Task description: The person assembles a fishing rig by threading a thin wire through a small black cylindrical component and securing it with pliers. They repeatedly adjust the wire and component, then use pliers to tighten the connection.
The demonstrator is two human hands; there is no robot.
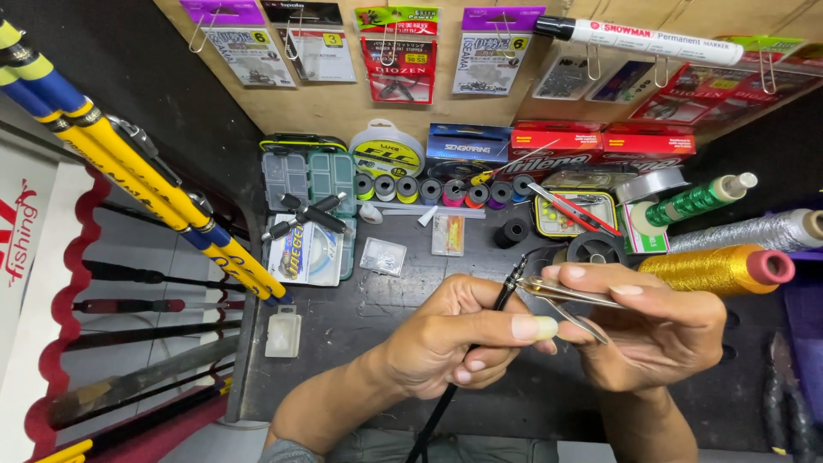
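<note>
i hold a thin black rod [480, 339] in my left hand [454, 339]. it is long and skinny and leans up to the right, with its small tip near my thumb. my right hand [647, 330] holds shiny metal scissors [570, 296]. they lie almost flat, and their end touches the tip of the rod, above the dark table.

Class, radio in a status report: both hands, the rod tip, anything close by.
Left hand pinching thin black rod near its tip. Right hand holding metal tweezers at the tip. Gold thread spool just beyond right hand.
</note>
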